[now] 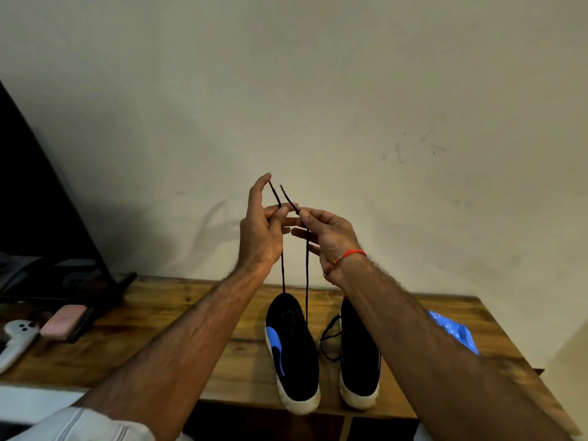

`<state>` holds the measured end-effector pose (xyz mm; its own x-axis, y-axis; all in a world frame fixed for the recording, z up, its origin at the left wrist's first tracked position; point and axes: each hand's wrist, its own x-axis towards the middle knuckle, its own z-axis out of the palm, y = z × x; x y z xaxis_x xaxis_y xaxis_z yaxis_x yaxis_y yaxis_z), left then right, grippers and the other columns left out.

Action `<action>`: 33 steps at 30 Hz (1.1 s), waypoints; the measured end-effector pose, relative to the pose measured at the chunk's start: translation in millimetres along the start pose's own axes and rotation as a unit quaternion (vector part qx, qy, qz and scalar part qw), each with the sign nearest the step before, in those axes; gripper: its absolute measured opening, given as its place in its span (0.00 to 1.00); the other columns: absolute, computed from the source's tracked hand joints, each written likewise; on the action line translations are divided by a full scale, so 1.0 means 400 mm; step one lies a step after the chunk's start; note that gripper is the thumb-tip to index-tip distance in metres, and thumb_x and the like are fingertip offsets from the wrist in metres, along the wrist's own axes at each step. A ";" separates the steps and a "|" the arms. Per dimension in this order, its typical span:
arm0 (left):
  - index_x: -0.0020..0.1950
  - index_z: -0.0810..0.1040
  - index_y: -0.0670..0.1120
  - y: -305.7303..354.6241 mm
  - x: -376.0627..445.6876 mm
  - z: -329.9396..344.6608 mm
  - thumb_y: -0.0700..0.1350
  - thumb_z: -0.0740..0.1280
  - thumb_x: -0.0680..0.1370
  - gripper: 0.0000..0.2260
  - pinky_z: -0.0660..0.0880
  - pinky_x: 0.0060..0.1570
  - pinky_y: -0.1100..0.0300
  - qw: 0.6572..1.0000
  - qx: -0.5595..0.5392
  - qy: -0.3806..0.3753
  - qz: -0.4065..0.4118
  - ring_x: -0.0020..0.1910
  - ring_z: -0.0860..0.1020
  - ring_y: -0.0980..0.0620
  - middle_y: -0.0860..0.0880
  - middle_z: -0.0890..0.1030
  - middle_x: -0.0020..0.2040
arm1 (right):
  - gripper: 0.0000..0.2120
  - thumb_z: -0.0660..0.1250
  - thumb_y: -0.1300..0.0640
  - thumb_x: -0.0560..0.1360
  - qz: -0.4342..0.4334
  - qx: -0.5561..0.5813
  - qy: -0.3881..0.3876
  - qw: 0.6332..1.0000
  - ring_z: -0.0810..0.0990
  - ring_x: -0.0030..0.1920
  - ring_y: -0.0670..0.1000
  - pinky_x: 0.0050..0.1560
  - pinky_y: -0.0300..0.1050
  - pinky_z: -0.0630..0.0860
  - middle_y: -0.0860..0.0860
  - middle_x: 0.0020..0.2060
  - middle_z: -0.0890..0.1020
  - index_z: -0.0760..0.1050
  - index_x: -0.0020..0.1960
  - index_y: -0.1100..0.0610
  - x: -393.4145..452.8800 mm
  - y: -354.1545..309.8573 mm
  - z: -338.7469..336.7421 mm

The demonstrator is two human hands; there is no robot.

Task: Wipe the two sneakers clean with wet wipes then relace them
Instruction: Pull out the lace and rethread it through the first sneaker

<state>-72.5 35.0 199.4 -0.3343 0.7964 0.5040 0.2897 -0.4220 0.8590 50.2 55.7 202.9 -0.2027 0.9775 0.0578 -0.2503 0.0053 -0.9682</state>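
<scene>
From the head view, your left hand and right hand were raised before the wall, each pinching one end of a thin black shoelace running down to the left black fabric sneaker with blue stripe. Beside it on the wooden table stood the right black sneaker, a loose lace between them.

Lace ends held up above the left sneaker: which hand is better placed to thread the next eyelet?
Probably either: the left hand and right hand each pinch one lace end at equal height.
</scene>
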 end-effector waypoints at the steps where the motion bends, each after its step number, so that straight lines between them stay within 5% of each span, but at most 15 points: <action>1: 0.78 0.62 0.54 0.004 0.002 0.002 0.39 0.65 0.83 0.26 0.81 0.51 0.63 1.000 0.006 0.005 -0.012 0.47 0.86 0.57 0.52 0.87 0.51 | 0.06 0.69 0.57 0.78 -0.006 -0.007 -0.004 1.000 0.84 0.53 0.53 0.61 0.53 0.71 0.48 0.44 0.87 0.84 0.54 0.54 -0.004 -0.009 0.002; 6: 0.61 0.74 0.48 0.027 -0.007 0.012 0.43 0.70 0.81 0.10 0.81 0.44 0.65 0.997 -0.002 0.042 -0.059 0.42 0.85 0.60 0.56 0.85 0.43 | 0.09 0.69 0.61 0.78 -0.050 -0.052 0.020 0.997 0.84 0.41 0.48 0.31 0.27 0.73 0.53 0.42 0.84 0.81 0.56 0.63 -0.027 -0.047 0.010; 10: 0.48 0.81 0.47 0.048 0.003 0.016 0.44 0.76 0.76 0.05 0.80 0.44 0.58 0.993 -0.024 0.060 -0.099 0.41 0.86 0.56 0.52 0.87 0.44 | 0.05 0.71 0.58 0.77 -0.074 -0.072 0.049 0.993 0.84 0.49 0.57 0.51 0.43 0.81 0.55 0.45 0.86 0.83 0.49 0.59 -0.016 -0.057 0.012; 14: 0.47 0.84 0.50 0.061 0.019 0.009 0.46 0.78 0.74 0.05 0.80 0.50 0.58 0.993 0.019 0.068 -0.089 0.49 0.84 0.54 0.58 0.84 0.44 | 0.07 0.72 0.55 0.76 -0.089 -0.114 0.069 0.987 0.83 0.49 0.53 0.42 0.35 0.75 0.50 0.44 0.85 0.84 0.50 0.57 -0.009 -0.068 0.005; 18: 0.48 0.86 0.49 0.064 0.035 -0.003 0.47 0.78 0.73 0.06 0.79 0.57 0.54 0.993 0.072 0.059 -0.075 0.53 0.83 0.52 0.58 0.83 0.44 | 0.07 0.73 0.53 0.75 -0.107 -0.146 0.077 0.980 0.80 0.44 0.44 0.45 0.36 0.73 0.45 0.41 0.83 0.84 0.50 0.55 -0.007 -0.068 0.005; 23: 0.51 0.86 0.46 0.070 0.047 -0.007 0.47 0.77 0.74 0.08 0.77 0.46 0.61 0.990 0.114 0.054 -0.055 0.53 0.83 0.51 0.51 0.85 0.50 | 0.08 0.73 0.53 0.75 -0.121 -0.166 0.082 0.975 0.79 0.43 0.43 0.43 0.34 0.71 0.44 0.41 0.83 0.84 0.51 0.56 -0.001 -0.077 0.009; 33: 0.50 0.86 0.47 0.069 0.041 -0.004 0.48 0.77 0.74 0.07 0.81 0.54 0.46 0.991 0.114 0.049 -0.040 0.50 0.84 0.50 0.61 0.80 0.42 | 0.07 0.73 0.54 0.75 -0.115 -0.177 0.065 0.975 0.80 0.41 0.42 0.47 0.37 0.75 0.45 0.40 0.83 0.85 0.50 0.56 0.011 -0.082 0.006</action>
<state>-71.6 35.7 231.6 -0.4476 0.7724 0.4507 0.4496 -0.2413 0.8600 55.3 59.5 235.3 -0.0519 0.9602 0.2744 0.0727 0.2777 -0.9579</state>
